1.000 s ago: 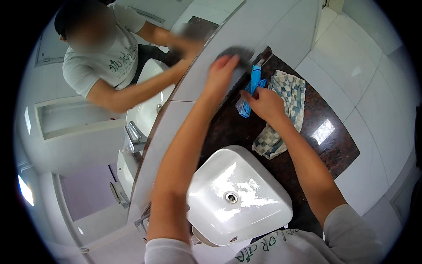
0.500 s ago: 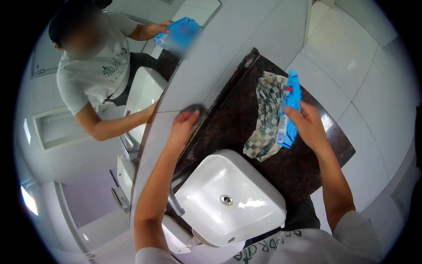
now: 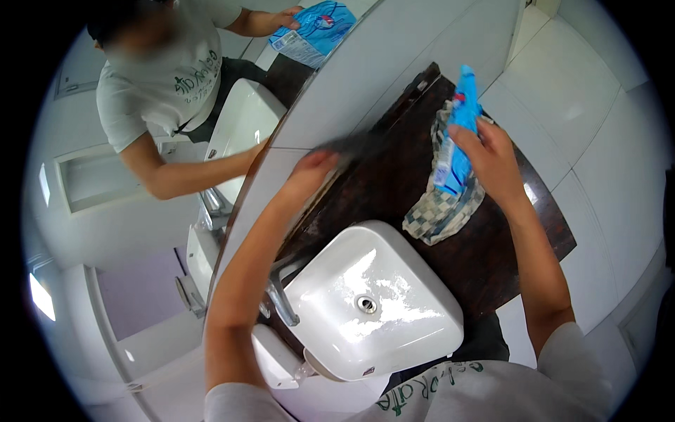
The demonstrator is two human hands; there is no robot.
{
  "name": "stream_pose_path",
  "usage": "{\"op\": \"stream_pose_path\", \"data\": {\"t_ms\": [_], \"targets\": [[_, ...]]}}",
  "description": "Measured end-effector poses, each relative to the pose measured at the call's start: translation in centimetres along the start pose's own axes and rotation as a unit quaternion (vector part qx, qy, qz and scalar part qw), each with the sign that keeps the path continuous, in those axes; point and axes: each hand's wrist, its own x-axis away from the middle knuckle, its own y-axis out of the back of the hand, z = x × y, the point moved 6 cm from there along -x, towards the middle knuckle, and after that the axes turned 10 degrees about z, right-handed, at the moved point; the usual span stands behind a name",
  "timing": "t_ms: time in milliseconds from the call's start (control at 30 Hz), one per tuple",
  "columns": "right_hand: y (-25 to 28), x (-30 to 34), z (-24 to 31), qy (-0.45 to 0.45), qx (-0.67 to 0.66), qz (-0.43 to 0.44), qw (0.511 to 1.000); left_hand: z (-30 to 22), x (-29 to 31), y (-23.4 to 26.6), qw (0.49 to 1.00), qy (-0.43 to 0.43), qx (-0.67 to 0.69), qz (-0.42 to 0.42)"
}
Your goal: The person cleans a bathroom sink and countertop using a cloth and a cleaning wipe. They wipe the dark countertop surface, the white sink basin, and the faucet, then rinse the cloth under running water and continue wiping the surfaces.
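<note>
At the back edge of the counter, against the tiled wall, my left hand (image 3: 313, 173) is closed on a dark grey scrubbing pad (image 3: 354, 145). Motion smears both the hand and the pad, so the pad's exact kind is unclear. My right hand (image 3: 494, 156) grips a flat blue plastic packet (image 3: 455, 156) by its side, thumb on the near face. The packet is held upright above a crumpled checked cloth (image 3: 439, 216), which lies on the dark stone counter (image 3: 380, 190) and is partly hidden by it.
A white square basin (image 3: 415, 323) with a metal drain (image 3: 366, 304) sits on the counter near me. The chrome tap (image 3: 283, 299) stands at its left corner. A large mirror (image 3: 176, 253) covers the left wall, reflecting me. Pale floor tiles (image 3: 598, 211) lie beyond the counter's right edge.
My left hand has shifted slightly along the counter's back edge with the dark pad, now more blurred. The packet has moved slightly up and left in view. The whole view has shifted a little.
</note>
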Motion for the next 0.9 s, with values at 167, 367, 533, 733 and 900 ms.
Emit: {"op": "stream_pose_path", "data": {"t_ms": [167, 367, 533, 733, 900], "targets": [[-4.1, -5.3, -3.0, 0.013, 0.105, 0.032, 0.994, 12.8, 7.1, 7.1, 0.968, 0.176, -0.177, -0.013], [-6.8, -7.4, -7.3, -0.036, 0.075, 0.07, 0.994, 8.3, -2.9, -1.0, 0.975, 0.166, -0.057, -0.133], [-5.7, -6.7, -8.6, 0.05, 0.047, 0.039, 0.997, 5.4, -5.4, -3.4, 0.963, 0.133, 0.214, -0.098], [-9.9, 1.8, -9.7, -0.029, 0.059, 0.161, 0.985, 12.7, 4.7, 3.5, 0.989, 0.136, 0.018, -0.049], [-16.6, 10.0, -9.0, 0.036, 0.265, 0.274, 0.924, 16.3, 7.2, 5.1, 0.964, 0.169, -0.2, 0.055]]}}
